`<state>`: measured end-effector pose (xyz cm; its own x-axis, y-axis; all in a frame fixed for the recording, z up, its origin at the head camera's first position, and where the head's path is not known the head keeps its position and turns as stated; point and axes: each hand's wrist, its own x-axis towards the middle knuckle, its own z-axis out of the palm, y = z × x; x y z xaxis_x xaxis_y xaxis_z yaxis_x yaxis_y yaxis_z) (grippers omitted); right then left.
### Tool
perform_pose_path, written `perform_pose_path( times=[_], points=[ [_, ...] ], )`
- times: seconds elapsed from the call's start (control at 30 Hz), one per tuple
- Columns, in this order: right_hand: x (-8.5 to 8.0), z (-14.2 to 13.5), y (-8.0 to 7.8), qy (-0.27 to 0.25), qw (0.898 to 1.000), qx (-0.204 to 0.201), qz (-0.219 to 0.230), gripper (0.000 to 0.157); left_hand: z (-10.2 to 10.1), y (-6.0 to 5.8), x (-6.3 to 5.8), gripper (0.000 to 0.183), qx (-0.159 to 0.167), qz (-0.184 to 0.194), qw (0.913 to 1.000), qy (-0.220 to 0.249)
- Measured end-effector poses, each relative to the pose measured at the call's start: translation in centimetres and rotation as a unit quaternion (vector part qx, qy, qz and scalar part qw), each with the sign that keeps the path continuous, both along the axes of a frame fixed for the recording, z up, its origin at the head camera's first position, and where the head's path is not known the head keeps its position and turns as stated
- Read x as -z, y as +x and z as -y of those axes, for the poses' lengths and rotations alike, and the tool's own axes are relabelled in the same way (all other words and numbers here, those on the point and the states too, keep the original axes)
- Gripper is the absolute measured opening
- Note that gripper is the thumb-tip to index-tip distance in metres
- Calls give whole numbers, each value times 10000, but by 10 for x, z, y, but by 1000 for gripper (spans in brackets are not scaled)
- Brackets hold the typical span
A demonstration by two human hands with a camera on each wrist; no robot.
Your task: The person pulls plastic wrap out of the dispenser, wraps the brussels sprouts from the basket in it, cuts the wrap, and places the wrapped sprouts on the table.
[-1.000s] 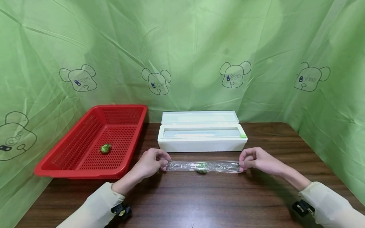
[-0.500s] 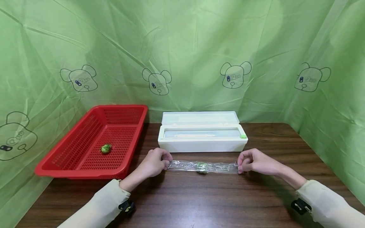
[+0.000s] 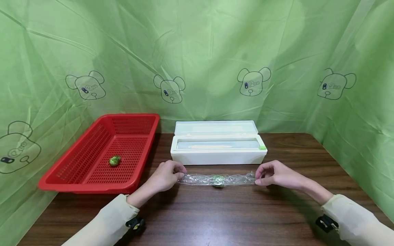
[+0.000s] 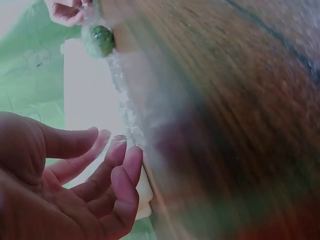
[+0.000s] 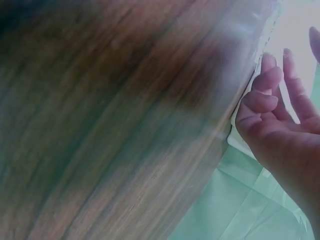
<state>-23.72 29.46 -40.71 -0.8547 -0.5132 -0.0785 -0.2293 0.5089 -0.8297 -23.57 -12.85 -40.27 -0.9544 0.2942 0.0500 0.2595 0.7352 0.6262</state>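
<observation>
A small green round vegetable, like a Brussels sprout (image 3: 218, 181), lies under a narrow folded strip of clear cling film (image 3: 197, 179) on the table. In the left wrist view the sprout (image 4: 101, 41) shows with the film around it. My left hand (image 3: 167, 175) is at the film's left end, its loosely bent fingers touching the crinkled edge; thumb and index look slightly apart. My right hand (image 3: 277, 175) is by the right end, where a corner of film stands up. The right wrist view has that hand's (image 5: 280, 112) thumb well away from its index finger.
Behind the film stands a white cling film dispenser (image 3: 218, 158) with its lid (image 3: 215, 128) raised and a green slider (image 3: 262, 148). A red perforated basket (image 3: 147, 150) at the left holds another sprout (image 3: 115, 161). Green cloth (image 3: 209, 51) hangs around the brown table (image 3: 209, 218).
The film strip has gone from taut to slack and crinkled. My right hand has shifted slightly left and loosened at the film's end; the left has moved a little right.
</observation>
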Motion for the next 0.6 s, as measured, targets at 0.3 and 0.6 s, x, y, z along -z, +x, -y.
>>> perform_pose_path(
  times=[0.3,0.6],
  points=[
    [-14,11,7,634,9875,545,-1335,11,-9,12,-12,20,169,-609,9980,55],
    [-24,69,7,514,9831,-248,-1740,12,-57,20,-14,18,1176,-834,9895,55]
  ],
)
